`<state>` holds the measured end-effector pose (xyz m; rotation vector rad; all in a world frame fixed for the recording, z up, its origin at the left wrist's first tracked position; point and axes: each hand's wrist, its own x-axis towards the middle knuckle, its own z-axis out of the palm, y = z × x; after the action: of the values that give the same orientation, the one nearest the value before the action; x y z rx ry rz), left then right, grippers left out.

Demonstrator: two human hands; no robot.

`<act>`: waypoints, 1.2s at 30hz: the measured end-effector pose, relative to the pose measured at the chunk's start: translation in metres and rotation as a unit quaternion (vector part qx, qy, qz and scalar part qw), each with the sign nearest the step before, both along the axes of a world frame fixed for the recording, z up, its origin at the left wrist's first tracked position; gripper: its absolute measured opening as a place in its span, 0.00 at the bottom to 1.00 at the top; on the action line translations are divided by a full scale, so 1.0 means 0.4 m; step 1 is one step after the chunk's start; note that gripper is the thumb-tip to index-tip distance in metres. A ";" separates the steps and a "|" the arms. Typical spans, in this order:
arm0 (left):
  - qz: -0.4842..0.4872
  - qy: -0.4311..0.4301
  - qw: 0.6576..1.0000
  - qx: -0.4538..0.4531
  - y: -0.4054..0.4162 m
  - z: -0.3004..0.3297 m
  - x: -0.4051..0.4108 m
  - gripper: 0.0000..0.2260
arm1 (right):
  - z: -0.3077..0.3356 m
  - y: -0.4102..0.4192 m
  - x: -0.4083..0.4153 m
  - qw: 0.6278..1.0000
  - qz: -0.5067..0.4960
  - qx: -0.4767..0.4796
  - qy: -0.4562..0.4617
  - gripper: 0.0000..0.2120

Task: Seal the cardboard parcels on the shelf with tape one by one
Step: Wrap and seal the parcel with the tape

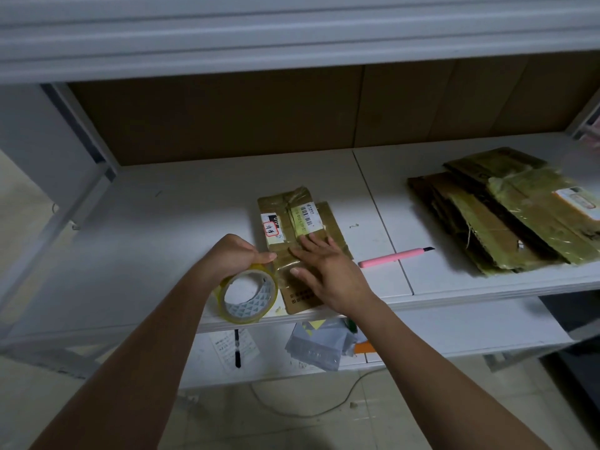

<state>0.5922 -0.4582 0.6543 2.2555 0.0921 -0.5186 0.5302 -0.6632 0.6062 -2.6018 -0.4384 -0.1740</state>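
A flat cardboard parcel [297,219] with white labels and a barcode lies on the white shelf [181,222], near its front edge. My left hand [235,253] grips a roll of clear yellowish tape [248,292] just left of the parcel. A strip of tape runs from the roll onto the parcel. My right hand [324,271] lies flat on the parcel with fingers spread, pressing on the tape. A stack of several flattened cardboard parcels [506,209] lies at the right of the shelf.
A pink utility knife [394,256] lies on the shelf between the parcel and the stack. Brown cardboard lines the back of the shelf. On the lower shelf [454,329] lie papers, a black pen and grey plastic bags. A cable runs over the floor.
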 end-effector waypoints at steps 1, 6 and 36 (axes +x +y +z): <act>-0.006 0.007 1.000 -0.006 0.009 0.005 -0.001 0.16 | 0.003 -0.002 0.003 1.000 0.002 -0.001 0.003 0.24; -0.041 0.057 0.995 -0.067 0.065 0.018 -0.014 0.12 | 0.000 -0.003 0.006 1.000 0.003 -0.019 0.014 0.28; 0.018 -0.113 0.990 0.078 0.076 -0.067 -0.015 0.07 | 0.031 -0.014 -0.011 0.970 -0.023 0.234 0.070 0.15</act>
<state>0.5862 -0.4279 0.6276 2.4452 0.0589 -0.2398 0.5260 -0.6686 0.6185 -2.1434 -0.2492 -0.0950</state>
